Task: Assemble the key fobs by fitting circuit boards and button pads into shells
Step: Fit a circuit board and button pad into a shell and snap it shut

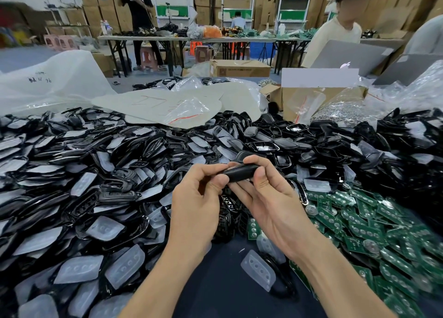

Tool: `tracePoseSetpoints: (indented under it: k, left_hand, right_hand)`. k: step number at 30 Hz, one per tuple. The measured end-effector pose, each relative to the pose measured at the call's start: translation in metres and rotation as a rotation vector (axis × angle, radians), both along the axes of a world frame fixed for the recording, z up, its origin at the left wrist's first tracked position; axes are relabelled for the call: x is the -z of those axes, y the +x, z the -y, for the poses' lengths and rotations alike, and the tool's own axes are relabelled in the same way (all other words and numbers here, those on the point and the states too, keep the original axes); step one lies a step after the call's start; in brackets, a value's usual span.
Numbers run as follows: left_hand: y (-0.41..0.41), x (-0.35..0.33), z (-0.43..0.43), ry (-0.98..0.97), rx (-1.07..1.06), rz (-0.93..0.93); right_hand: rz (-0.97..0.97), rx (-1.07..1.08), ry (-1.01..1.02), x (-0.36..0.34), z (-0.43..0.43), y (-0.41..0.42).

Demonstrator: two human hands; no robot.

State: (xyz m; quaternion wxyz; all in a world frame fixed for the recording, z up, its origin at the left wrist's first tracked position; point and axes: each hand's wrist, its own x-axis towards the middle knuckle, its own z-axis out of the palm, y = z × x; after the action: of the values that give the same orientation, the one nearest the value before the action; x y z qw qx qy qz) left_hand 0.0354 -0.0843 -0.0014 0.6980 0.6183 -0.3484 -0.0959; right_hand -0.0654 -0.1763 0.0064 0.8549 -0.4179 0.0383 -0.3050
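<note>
Presently the black fob shell is held up and left of the circuit-board pile, its long axis lying crosswise. One end is pinched by the curled left hand, the other by the right hand.

The fob at the centre is plain matte black. The shells heaped on the left and far right are glossy black. The pads among them are milky translucent white with rows of small round dimples. The boards at near right are green, dotted with silver discs. The table is dark navy. Farther off, a pale grey sheet bears red scribbles, a clear bag has a red strip, the box is brown, the laptop is silver with a glowing white logo, and a sack is orange.
</note>
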Motion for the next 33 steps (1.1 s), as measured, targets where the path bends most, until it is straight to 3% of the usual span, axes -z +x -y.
tracePoseSetpoints:
  k: [9, 14, 24, 28, 33]
  left_hand:
    - [0.0007, 0.0001, 0.0004, -0.005, -0.114, 0.189]
    - [0.0006, 0.003, 0.0012, 0.035, -0.045, 0.191]
    - [0.0011, 0.0039, -0.0009, 0.078, -0.034, 0.378]
    - [0.0002, 0.0055, -0.0006, 0.095, -0.051, 0.391]
    - [-0.0013, 0.0024, 0.0011, 0.017, -0.059, 0.253]
  right_hand:
    - [-0.057, 0.075, 0.02, 0.0007, 0.0015, 0.0009]
    - [-0.075, 0.119, -0.004, -0.0003, 0.0039, 0.0008]
    - [-0.147, 0.157, -0.095, 0.0014, 0.0022, 0.0007]
    - [-0.163, 0.166, -0.157, 0.0027, 0.0036, 0.0007]
    - [-0.064, 0.192, 0.031, 0.006, 0.0017, 0.0058]
